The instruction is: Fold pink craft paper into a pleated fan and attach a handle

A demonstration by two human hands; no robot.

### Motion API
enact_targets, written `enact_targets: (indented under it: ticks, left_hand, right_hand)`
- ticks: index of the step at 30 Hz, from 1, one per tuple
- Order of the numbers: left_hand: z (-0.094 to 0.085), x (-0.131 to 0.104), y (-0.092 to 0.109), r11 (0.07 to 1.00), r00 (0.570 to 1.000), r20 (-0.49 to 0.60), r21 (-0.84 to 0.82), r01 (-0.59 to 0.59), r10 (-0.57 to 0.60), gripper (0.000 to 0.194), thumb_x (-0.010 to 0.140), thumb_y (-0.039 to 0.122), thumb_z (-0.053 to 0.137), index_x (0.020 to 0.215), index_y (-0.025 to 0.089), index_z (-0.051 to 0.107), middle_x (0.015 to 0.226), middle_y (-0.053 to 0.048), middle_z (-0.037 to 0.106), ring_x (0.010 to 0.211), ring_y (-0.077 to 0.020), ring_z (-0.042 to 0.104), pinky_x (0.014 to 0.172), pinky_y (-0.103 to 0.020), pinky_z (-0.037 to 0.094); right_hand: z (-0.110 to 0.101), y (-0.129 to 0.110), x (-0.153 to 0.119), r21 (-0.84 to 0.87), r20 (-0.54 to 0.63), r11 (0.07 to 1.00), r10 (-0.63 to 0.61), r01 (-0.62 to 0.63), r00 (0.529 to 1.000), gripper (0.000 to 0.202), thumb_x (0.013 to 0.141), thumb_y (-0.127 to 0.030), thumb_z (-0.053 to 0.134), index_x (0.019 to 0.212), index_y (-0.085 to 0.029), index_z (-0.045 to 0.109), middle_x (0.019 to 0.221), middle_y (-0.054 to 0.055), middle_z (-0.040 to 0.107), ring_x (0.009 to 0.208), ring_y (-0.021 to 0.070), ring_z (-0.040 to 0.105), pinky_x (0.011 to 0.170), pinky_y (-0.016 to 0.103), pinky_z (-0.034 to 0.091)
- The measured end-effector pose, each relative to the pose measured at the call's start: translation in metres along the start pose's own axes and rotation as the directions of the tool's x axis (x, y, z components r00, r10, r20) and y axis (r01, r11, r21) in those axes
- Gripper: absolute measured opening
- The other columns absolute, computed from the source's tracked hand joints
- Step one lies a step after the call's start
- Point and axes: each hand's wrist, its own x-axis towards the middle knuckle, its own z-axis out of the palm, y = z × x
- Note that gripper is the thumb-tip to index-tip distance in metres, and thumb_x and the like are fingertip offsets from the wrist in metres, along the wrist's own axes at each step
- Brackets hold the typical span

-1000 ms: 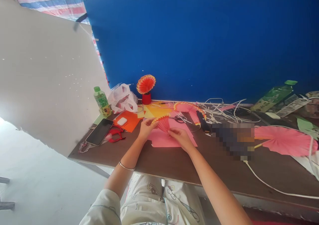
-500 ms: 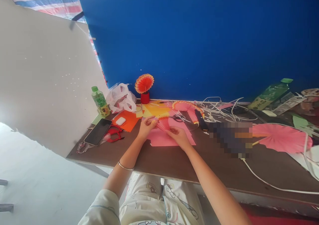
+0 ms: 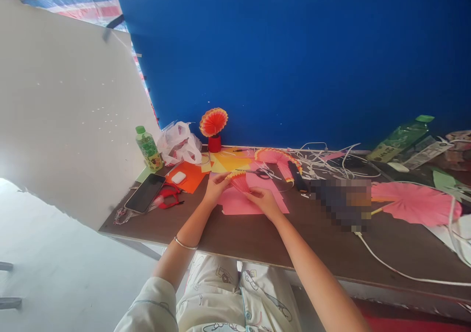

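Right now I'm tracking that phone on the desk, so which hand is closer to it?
Left. The left hand pinches the pleated paper fan just to the right of the phone; the right hand holds the fan's base, farther away.

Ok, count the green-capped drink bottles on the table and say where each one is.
2. One bottle stands upright at the far left, beside the white plastic bag. The other bottle lies tilted at the far right against the blue wall. Clutter at the right edge could hide more.

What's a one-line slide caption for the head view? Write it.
Both hands, left hand and right hand, hold a pleated pink paper fan above pink sheets.
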Motion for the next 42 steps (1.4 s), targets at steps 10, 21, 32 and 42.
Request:
enact_targets:
  ticks: [10,21,32,42]
  left_hand:
    - [0.0,-0.001,0.0,0.985,0.998,-0.012,0.166,-0.055,0.057,0.042,0.064,0.038,0.072,0.1,0.016,0.065,0.097,-0.008,0.065,0.082,-0.0175,0.061,0.072,-0.031,0.051]
    - [0.004,-0.002,0.004,0.964,0.992,-0.056,0.25,-0.095,0.112,0.035,0.065,0.043,0.069,0.085,0.015,0.064,0.082,-0.005,0.063,0.067,-0.0119,0.058,0.058,-0.023,0.047]
    - [0.002,-0.002,0.001,0.986,0.993,-0.117,0.164,-0.004,0.023,0.029,0.065,0.033,0.068,0.087,0.014,0.063,0.075,-0.006,0.065,0.074,-0.0158,0.061,0.061,-0.024,0.048]
    - [-0.001,0.001,-0.002,0.992,0.971,-0.232,0.097,0.086,-0.062,0.025,0.061,0.025,0.068,0.084,0.015,0.068,0.072,-0.003,0.06,0.06,-0.0103,0.056,0.065,-0.031,0.052]
  right_hand:
    - [-0.002,0.002,0.001,0.065,0.046,0.997,0.048,-0.051,0.998,0.038,0.064,-0.049,0.066,0.079,-0.014,0.068,0.078,0.007,0.067,0.074,0.0198,0.06,0.068,0.029,0.047]
    - [-0.002,0.009,0.004,0.139,0.074,0.987,0.07,-0.08,0.995,0.039,0.064,-0.049,0.067,0.082,-0.014,0.068,0.079,0.007,0.067,0.075,0.0194,0.06,0.071,0.03,0.047]
    - [-0.001,0.005,0.002,0.037,0.052,0.998,0.055,-0.057,0.997,0.043,0.063,-0.053,0.065,0.079,-0.014,0.067,0.078,0.007,0.067,0.074,0.0193,0.059,0.067,0.03,0.047]
    - [0.002,0.002,0.001,-0.029,0.056,0.999,0.026,-0.024,0.998,0.037,0.061,-0.051,0.067,0.074,-0.016,0.067,0.076,0.007,0.067,0.072,0.0209,0.06,0.063,0.03,0.048]
